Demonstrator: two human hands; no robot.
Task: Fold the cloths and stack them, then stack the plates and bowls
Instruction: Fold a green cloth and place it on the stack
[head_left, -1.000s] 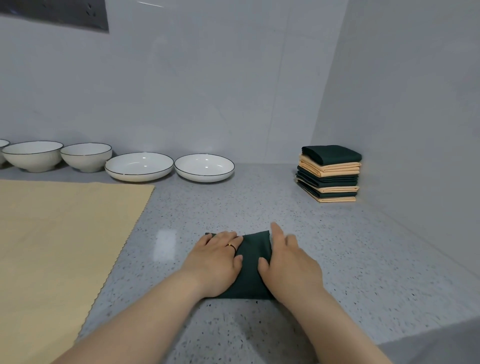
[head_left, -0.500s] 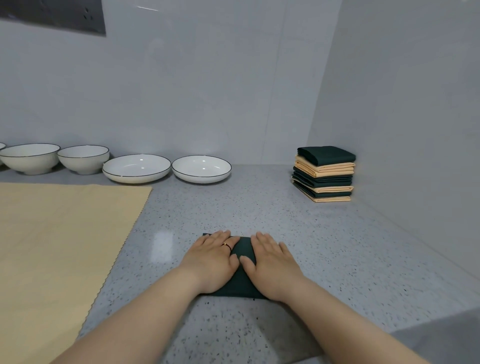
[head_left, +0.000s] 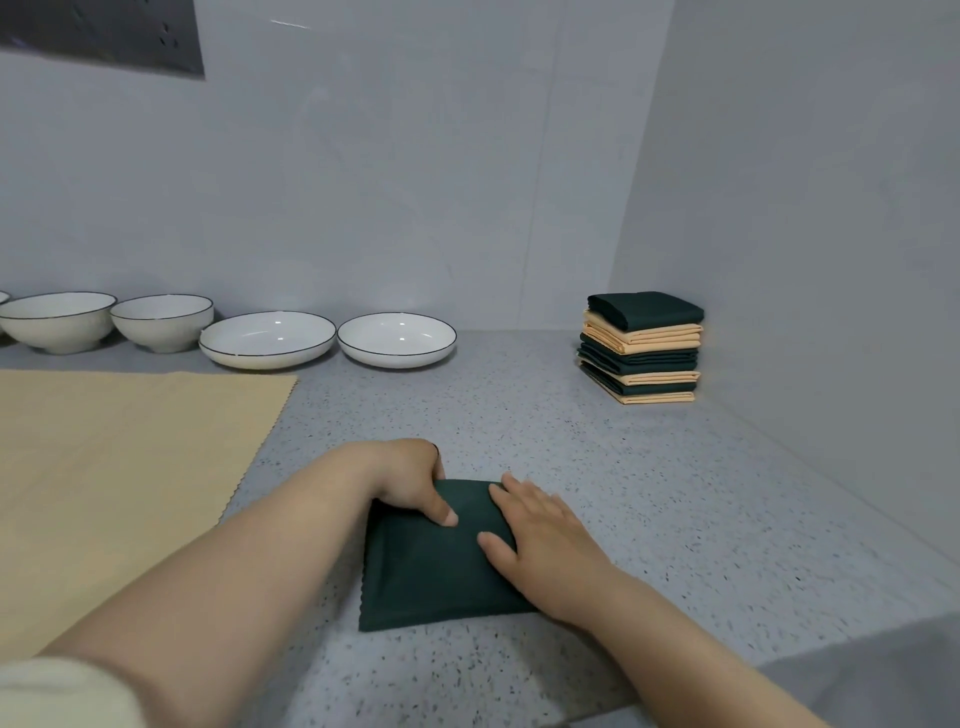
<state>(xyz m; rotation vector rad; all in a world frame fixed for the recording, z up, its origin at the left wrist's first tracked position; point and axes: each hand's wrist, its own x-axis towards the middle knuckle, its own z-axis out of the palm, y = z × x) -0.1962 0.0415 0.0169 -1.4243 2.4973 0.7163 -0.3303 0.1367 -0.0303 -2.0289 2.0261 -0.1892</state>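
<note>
- At 6 o'clock, the left hand (head_left: 408, 486) is pinching the folded green cloth (head_left: 431, 577) by its far edge.
- The right hand (head_left: 545, 540) is pressing it, fingers flat.
- Speckled counter (head_left: 519, 415) is stretching toward the cloth stack (head_left: 644, 348) at 1 o'clock.

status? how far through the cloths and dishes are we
Done: folded stack in the corner. In hand: green cloth, folded small, left hand grips its edge, right hand presses it flat. Left: yellow cloth lies unfolded; bowls and plates sit unstacked.
</note>
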